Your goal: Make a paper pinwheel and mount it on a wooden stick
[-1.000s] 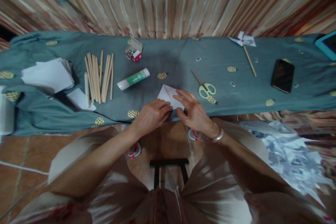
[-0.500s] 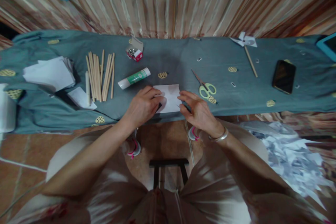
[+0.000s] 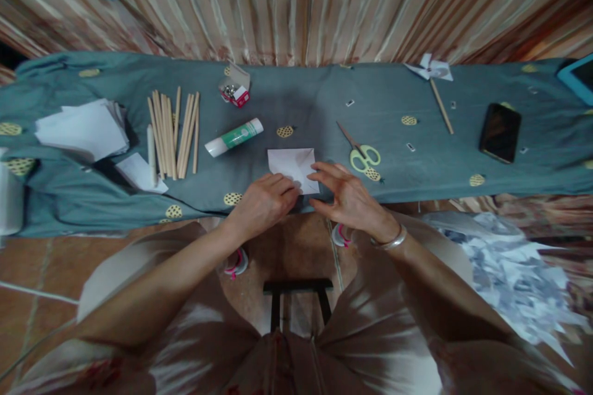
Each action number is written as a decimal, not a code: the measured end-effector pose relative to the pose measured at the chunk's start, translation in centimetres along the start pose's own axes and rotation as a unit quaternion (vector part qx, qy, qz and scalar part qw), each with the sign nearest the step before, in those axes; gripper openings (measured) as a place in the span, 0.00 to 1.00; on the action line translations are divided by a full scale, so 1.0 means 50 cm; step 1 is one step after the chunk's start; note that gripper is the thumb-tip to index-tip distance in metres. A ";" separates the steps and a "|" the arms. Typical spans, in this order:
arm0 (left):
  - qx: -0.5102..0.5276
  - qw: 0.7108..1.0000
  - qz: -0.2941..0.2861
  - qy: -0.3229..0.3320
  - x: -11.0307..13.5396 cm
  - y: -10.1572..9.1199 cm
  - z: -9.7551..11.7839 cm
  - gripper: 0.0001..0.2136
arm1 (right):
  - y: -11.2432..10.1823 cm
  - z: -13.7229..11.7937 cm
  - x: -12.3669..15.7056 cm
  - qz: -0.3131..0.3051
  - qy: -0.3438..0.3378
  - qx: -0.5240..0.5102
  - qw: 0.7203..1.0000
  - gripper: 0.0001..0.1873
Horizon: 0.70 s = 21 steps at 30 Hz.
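A small white square of paper [image 3: 291,162] with diagonal crease or cut lines lies on the cloth near the table's front edge. My left hand [image 3: 266,200] has its fingers curled together at the paper's lower edge, pinching it there; the thumb is hidden. On the other side, my right hand [image 3: 348,196] has thumb and fingers spread, the fingertips touching the paper's right edge. Scissors with pale green handles [image 3: 365,158] lie to the right of the paper. A green and white glue stick [image 3: 235,137] rests to its upper left.
Several wooden sticks [image 3: 188,136] and a stack of white paper [image 3: 83,129] lie at left. Behind the glue stick is a small open red box [image 3: 235,94] of metal pins. A paper pinwheel [image 3: 434,69] and a phone [image 3: 500,133] are at right. Paper scraps [image 3: 514,278] pile below.
My left hand has moved from the paper's left side down to its lower edge, uncovering more of the sheet. My right hand stays at the right edge, its fingers slightly more spread.
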<state>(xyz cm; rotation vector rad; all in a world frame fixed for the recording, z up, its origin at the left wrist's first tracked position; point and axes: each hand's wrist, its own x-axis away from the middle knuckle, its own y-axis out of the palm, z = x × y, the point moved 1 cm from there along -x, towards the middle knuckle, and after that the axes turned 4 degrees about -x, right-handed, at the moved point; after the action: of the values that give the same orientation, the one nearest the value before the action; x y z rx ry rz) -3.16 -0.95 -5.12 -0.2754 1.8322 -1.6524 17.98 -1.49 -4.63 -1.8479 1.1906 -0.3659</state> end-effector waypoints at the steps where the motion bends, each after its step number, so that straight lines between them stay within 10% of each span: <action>1: -0.004 1.000 0.003 0.001 0.001 -0.001 0.001 0.09 | -0.002 0.002 0.001 -0.005 0.001 -0.007 1.000 0.21; 21: 0.029 0.999 0.024 0.008 0.014 -0.005 0.007 0.08 | 0.023 0.027 -0.030 0.038 0.058 -0.214 0.974 0.03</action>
<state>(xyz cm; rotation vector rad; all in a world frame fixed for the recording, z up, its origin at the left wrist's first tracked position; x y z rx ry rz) -3.55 -1.65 -5.12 -0.1921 1.7867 -1.6755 17.43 0.27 -6.02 -2.1605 1.5065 -0.1836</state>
